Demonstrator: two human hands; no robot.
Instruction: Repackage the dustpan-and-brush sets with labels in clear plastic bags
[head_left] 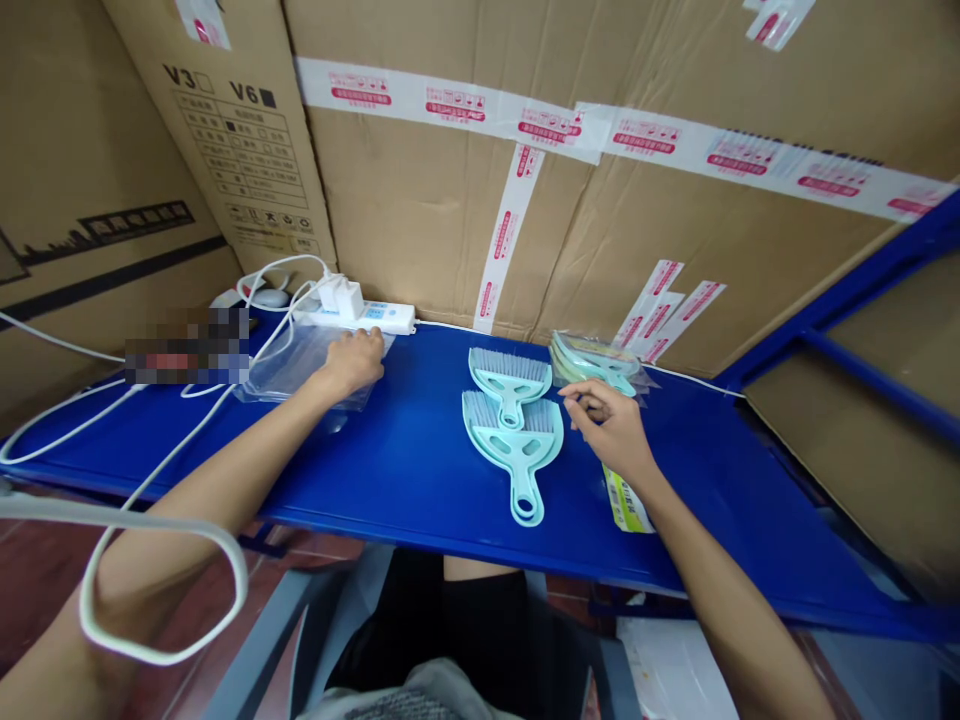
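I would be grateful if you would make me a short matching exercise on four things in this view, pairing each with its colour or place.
Things:
1. Left hand
2. Power strip
3. Unwrapped dustpans
4. Table

Colours or places:
A. Pale turquoise
B. Blue
C. At the clear plastic packaging
D. White

Pairs: 1-C, 2-D, 3-A, 4-B

Counting two loose mint dustpan-and-brush sets (517, 465) at centre frame. Right of centre, one plastic-wrapped mint bundle (600, 366), too overlapped inside to number, and one yellow-green label (628, 507) lower down. Left of centre, one white power strip (388, 318) and clear plastic bagging (281, 372), single or layered hard to tell. At far left, several white cables (165, 519), too tangled to total. Mid-frame, one blue desk (420, 450).
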